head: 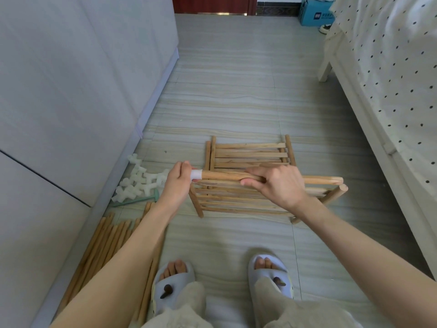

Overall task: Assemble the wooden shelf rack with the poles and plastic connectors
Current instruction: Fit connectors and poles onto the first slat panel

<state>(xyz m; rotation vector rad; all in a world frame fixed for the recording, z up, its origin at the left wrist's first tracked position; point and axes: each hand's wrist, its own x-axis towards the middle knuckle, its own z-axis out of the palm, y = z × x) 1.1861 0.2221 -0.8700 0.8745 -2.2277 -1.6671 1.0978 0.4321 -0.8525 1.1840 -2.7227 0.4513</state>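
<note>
Slippers (172, 284) frame the floor below two hands. Left hand (176, 178) pinches a connector (196, 174) onto the pole (283, 179), which right hand (274, 184) grips mid-shaft above a shelf (236, 200). Best pushed straight along the axis, with a slight twist.

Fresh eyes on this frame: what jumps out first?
The two hands at centre: the left hand grips a white connector on the end of a wooden pole, which the right hand holds above slatted shelf panels on the floor. Loose white connectors and spare poles lie left, by the cabinet.
</note>
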